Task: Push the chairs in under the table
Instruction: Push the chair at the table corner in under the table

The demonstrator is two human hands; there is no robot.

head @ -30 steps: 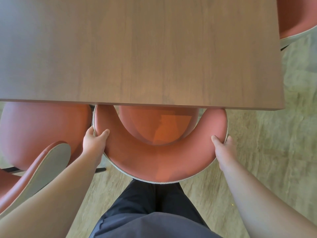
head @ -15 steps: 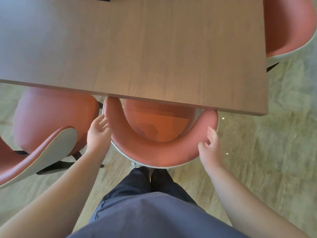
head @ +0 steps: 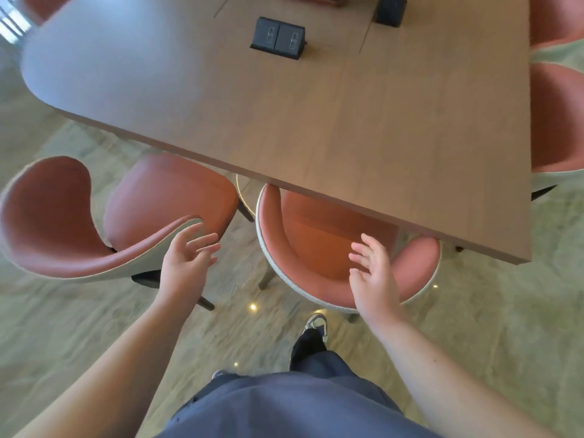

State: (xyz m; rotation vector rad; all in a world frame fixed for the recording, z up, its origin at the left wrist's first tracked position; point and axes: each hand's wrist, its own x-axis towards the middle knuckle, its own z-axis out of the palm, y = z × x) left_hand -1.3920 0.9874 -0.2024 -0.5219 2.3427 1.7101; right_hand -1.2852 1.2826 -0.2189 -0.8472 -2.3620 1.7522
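A brown wooden table (head: 316, 121) fills the upper middle. A terracotta chair (head: 316, 257) with a curved back sits part way under its near edge, seat half hidden by the tabletop. A second terracotta chair (head: 79, 222) stands to the left, turned sideways, with only the far edge of its seat under the table. My left hand (head: 186, 260) hovers open, fingers spread, just right of that chair's backrest tip. My right hand (head: 373, 273) is open above the back of the tucked chair, holding nothing.
Two black socket boxes (head: 278, 37) (head: 390, 9) sit on the tabletop. More terracotta chairs (head: 559, 115) stand along the right side of the table. My legs and a shoe (head: 314, 324) are on the pale green floor below.
Both hands have let go of the middle chair's backrest and lifted off, fingers spread. My view has pulled back and swung left, showing more table and the left chair.
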